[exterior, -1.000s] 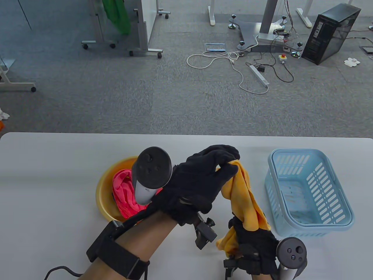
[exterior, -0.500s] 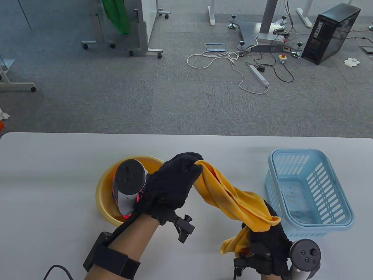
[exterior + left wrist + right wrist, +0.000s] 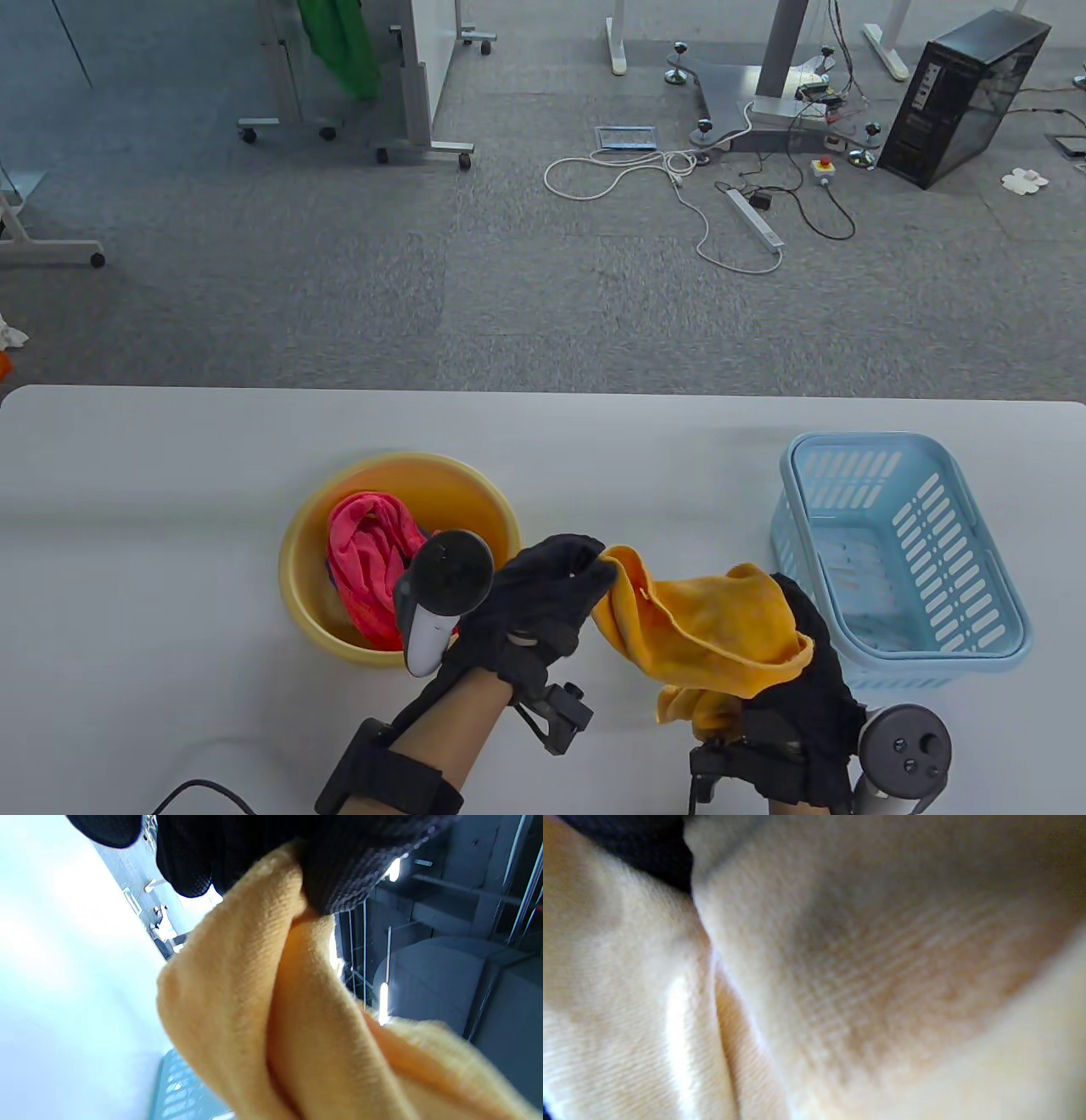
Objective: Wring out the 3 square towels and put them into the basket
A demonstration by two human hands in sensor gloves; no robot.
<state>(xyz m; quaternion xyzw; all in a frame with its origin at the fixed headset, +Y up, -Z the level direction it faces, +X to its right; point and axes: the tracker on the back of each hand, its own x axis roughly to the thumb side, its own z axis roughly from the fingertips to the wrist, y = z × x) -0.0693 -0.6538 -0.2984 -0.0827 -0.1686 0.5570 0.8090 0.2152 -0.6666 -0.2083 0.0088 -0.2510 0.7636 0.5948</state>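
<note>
1. Above the pale grey surface point(image 3: 170, 526), a soft orange towel point(image 3: 704, 620) is bunched into a loose rope, its long axis running left to right.
2. Left hand point(image 3: 543, 603): fingers pinch the left end. Right hand point(image 3: 806, 705): fingers curled round the right end.
3. Round yellow basin point(image 3: 475, 501) holds a crumpled pink towel point(image 3: 365, 560).
4. Slotted light-blue plastic basket point(image 3: 976, 560) sits right.
5. Grey carpet, cables beyond.

Orange towel point(image 3: 704, 624) bunched, aloft between yellow basin point(image 3: 305, 543) holding pink towel point(image 3: 369, 564) and empty blue basket point(image 3: 899, 552).
</note>
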